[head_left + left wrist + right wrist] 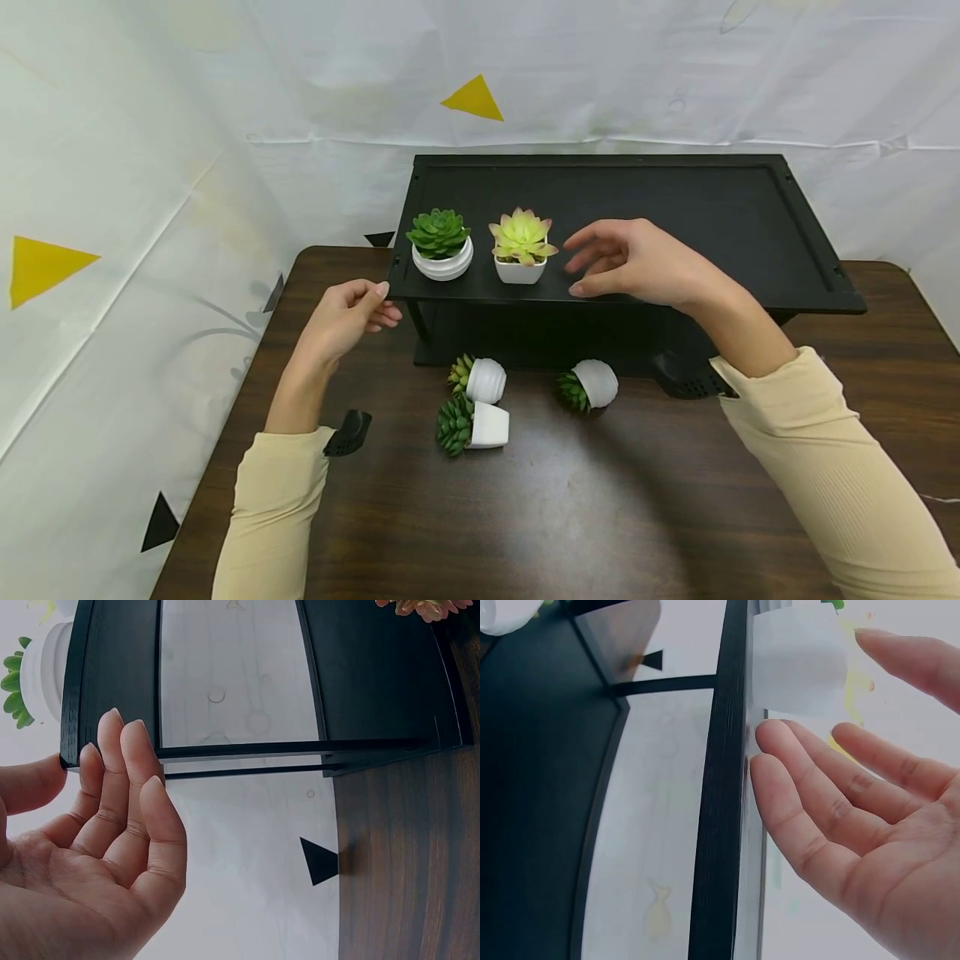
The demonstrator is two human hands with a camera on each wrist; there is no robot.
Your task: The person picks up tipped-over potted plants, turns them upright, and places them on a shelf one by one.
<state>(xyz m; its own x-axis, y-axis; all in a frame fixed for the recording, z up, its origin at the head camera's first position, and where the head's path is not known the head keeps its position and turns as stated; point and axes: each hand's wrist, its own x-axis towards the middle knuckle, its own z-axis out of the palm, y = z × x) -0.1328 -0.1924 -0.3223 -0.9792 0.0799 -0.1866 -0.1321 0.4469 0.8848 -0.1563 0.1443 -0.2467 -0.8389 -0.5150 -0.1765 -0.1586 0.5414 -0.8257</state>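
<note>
At the near left corner of the black shelf (660,225), my left hand (345,321) pinches the edge. The left wrist view shows its thumb (30,786) against the top board, the fingers bent beneath. My right hand (637,260) hovers over the shelf top with fingers loosely bent and nothing in them. Just left of it stands a yellow-green succulent (522,237) in a square white pot (521,272), apart from the fingers. A green succulent (438,233) in a round white pot (442,265) stands upright at the shelf's left end.
On the brown table (570,517) in front of the shelf, three potted succulents lie on their sides: one in a ribbed pot (486,381), one in a tapered pot (491,426), another in a round pot (597,384). White sheeting (337,75) hangs behind and at left.
</note>
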